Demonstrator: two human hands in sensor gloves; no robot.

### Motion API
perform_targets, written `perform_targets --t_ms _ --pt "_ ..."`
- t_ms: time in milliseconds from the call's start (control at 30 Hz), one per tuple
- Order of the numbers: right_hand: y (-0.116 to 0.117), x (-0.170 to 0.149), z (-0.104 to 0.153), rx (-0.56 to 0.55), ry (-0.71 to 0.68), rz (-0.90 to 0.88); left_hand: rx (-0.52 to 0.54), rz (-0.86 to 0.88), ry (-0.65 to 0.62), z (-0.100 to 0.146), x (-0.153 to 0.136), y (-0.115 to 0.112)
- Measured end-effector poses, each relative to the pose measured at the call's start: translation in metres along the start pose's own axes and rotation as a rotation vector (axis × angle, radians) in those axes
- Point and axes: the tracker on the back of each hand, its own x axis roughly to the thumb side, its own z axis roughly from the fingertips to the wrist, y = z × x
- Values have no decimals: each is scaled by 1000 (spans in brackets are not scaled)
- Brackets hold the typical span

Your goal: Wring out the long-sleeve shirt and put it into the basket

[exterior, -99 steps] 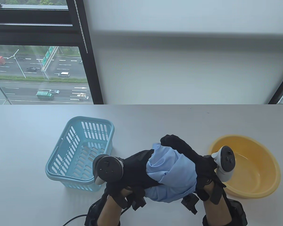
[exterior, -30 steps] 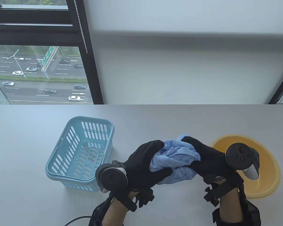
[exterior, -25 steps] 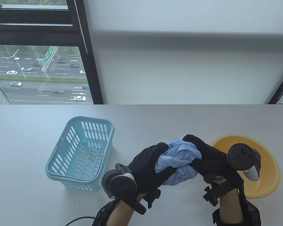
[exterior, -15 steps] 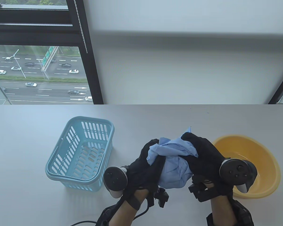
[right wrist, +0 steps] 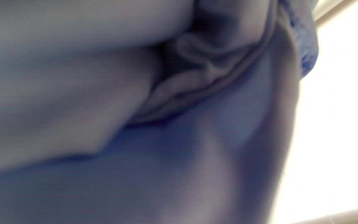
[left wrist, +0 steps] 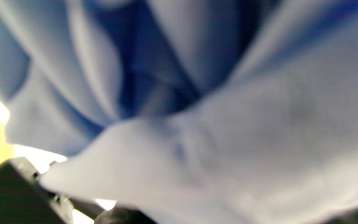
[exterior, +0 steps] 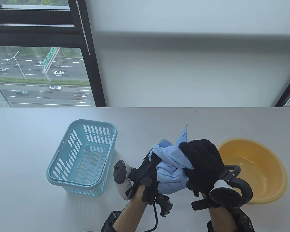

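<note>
A light blue long-sleeve shirt (exterior: pixel 170 166) is bunched into a twisted wad between both gloved hands, above the table between basket and basin. My left hand (exterior: pixel 148 169) grips its left side from below, palm turned up. My right hand (exterior: pixel 203 162) grips its right side from above, fingers curled over the cloth. A collar tip with a button sticks up at the top. Blurred blue folds of the shirt (left wrist: pixel 197 124) fill the left wrist view, and the shirt (right wrist: pixel 135 124) also fills the right wrist view. The light blue slotted basket (exterior: pixel 62 157) stands at the left and holds nothing.
A yellow basin (exterior: pixel 278 166) sits on the table at the right, close beside my right hand. The grey table (exterior: pixel 26 205) reaches back to a wall and a window. A black cable trails from my left wrist at the bottom edge.
The hands have twisted the shirt in opposite directions: the left rolled palm-up, the right rolled over on top. The wad is tighter and a collar tip has sprung up.
</note>
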Motion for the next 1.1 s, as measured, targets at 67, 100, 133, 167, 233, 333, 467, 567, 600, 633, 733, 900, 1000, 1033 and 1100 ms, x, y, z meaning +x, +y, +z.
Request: perform_targets --t_ms 67,100,133,167,233,333,467,567,600,633,733,900,1000,1033,1100 --pt "-1 6 1 -52 -59 53 -44 54 47 -2 -5 -2" --pt "-2 9 1 -62 -83 77 -69 83 85 -4 -8 -2" --pt "-3 11 1 -61 -91 89 -95 103 107 -4 -9 -2" --pt "-3 13 1 -59 -101 97 -138 118 139 -5 -10 -1" --pt "-3 16 1 -59 -112 111 -172 130 169 -6 -11 -1" --pt "-2 18 1 -58 -129 138 -169 119 196 -7 -11 1" --pt "-2 21 1 -68 -152 155 -201 131 227 -8 -14 2" --pt "-2 23 2 -77 -160 165 -210 127 230 -8 -13 2" --pt "-3 23 2 -72 -159 162 -208 122 229 -8 -13 2" --pt "-3 22 2 -73 -160 160 -207 122 228 -7 -14 2" --pt "-3 22 2 -78 -157 155 -205 117 227 -8 -14 2" --pt "-5 11 1 -99 -91 133 -128 -17 180 -4 1 6" --pt "-5 3 1 -130 -10 66 -123 -75 107 -2 15 9" --pt "-5 -1 1 -148 26 44 -131 -86 69 -2 20 10" --pt "-6 -7 2 -151 82 15 -164 -103 3 -1 30 9"
